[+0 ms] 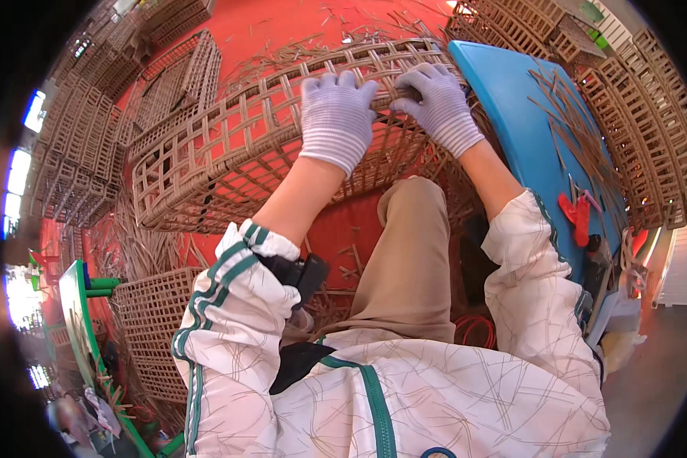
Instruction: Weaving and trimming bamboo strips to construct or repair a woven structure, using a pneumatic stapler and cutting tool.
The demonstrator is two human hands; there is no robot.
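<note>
A large brown woven basket [240, 156], with an open lattice of flat strips, lies tilted across in front of me, above my knee. My left hand [337, 114], in a pale grey-lilac knit glove, is closed over the upper lattice near the basket's middle. A little to its right, my right hand [439, 107], gloved alike, has its fingers and thumb curled in at the basket's right end. Whether a loose strip is also between those fingers cannot be made out. The fingertips of both hands are partly hidden by the weave.
A blue table [504, 99] at the right bears loose brown strips [576, 126] and red-handled cutters [578, 217]. Stacked woven baskets stand at the left [76, 145] and right [649, 130]. Another basket [156, 328] and a green-framed stand [91, 328] are at lower left. Strips litter the red floor [282, 30].
</note>
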